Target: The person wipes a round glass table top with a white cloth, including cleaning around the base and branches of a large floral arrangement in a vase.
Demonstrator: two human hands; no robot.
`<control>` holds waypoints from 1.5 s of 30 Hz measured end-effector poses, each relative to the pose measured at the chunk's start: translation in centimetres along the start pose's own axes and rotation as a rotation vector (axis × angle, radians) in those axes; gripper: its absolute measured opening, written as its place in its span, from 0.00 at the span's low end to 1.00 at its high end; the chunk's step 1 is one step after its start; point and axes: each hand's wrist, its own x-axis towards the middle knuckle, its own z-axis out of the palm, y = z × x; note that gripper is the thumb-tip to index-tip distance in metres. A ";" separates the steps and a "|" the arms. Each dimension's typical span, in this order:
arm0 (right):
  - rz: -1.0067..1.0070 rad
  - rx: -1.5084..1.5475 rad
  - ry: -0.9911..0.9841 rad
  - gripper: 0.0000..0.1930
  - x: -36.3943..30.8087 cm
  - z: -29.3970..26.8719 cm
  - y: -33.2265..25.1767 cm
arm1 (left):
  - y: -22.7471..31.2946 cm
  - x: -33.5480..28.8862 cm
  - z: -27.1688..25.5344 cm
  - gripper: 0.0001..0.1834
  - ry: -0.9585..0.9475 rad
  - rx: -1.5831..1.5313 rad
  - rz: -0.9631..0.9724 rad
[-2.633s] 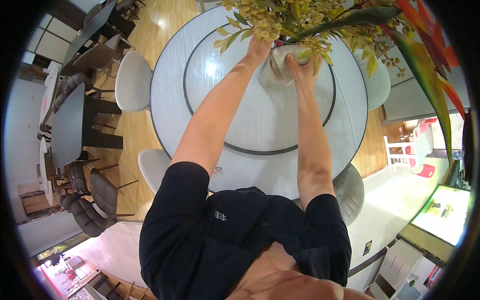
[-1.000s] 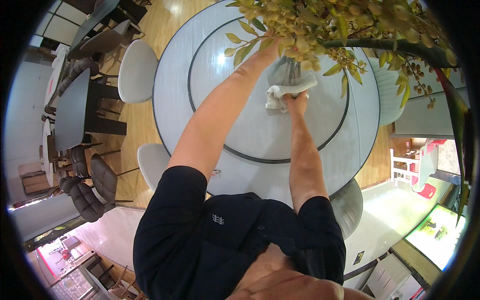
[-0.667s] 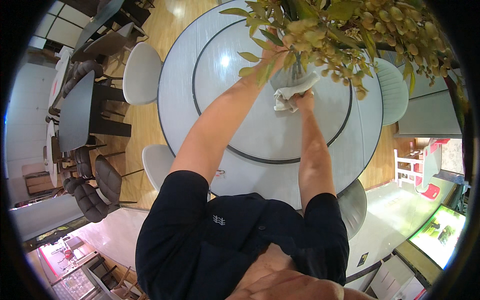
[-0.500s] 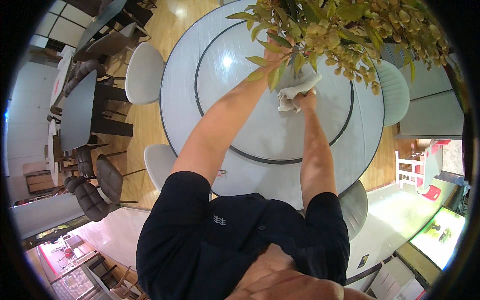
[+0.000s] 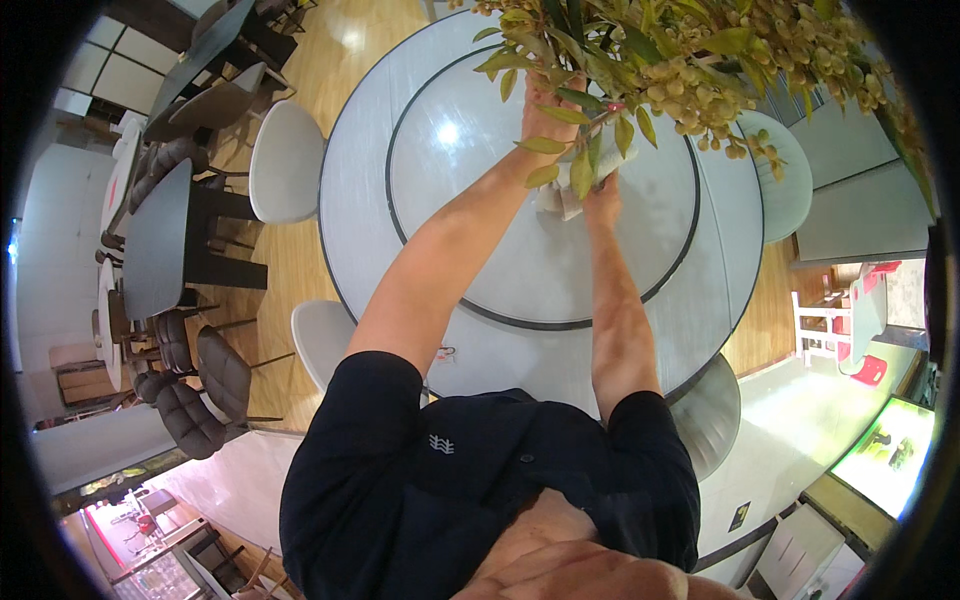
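2 hands (image 5: 602, 205), 1 cloth (image 5: 572, 207), 1 bouquet (image 5: 680, 95), 1 rd. tbl. (image 5: 500, 360) w/ 1 turntable (image 5: 535, 280), min. 4 pale chairs (image 5: 286, 165).

Left: dark table (image 5: 155, 245) on wood floor (image 5: 293, 268); quilted chairs (image 5: 185, 418) near its lower end; white chair (image 5: 285, 165) to its right. Right: pale green chair (image 5: 785, 185); below it, lit screen (image 5: 888, 455).

one head-worn fisheye looks down at the nearby round table (image 5: 520, 360)

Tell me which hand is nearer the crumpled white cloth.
Right: the right hand holds the crumpled white cloth. The left hand is farther, beyond it and leftward, partly behind pointed green leaves.
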 end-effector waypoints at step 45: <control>-0.274 -0.007 0.234 0.46 1.3 4.9 -0.1 | -0.1 0.9 -3.4 0.43 -0.399 0.226 -0.330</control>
